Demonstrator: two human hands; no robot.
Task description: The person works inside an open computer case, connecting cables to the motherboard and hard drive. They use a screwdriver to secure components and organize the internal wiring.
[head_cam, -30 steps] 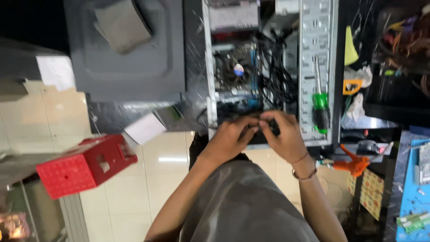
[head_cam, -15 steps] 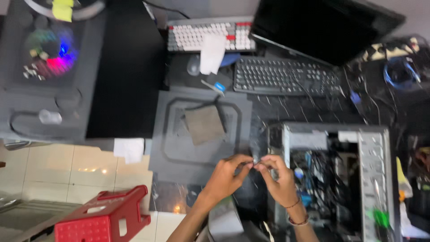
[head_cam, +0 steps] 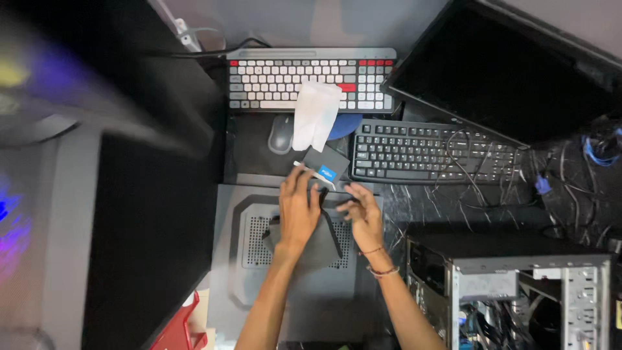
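Your left hand [head_cam: 299, 210] pinches the small dark flat box with a blue sticker [head_cam: 326, 166] just below the white cloth [head_cam: 315, 115], while your right hand [head_cam: 363, 214], fingers curled and empty, waits beside it above the grey vented panel [head_cam: 259, 240].

A dark desk [head_cam: 162, 214] fills the frame, with a white keyboard [head_cam: 311, 79] at top centre, a black keyboard [head_cam: 427, 150] and monitor [head_cam: 518, 71] to the upper right, an open computer case [head_cam: 518, 291] at lower right, and purple light blurring the left edge.
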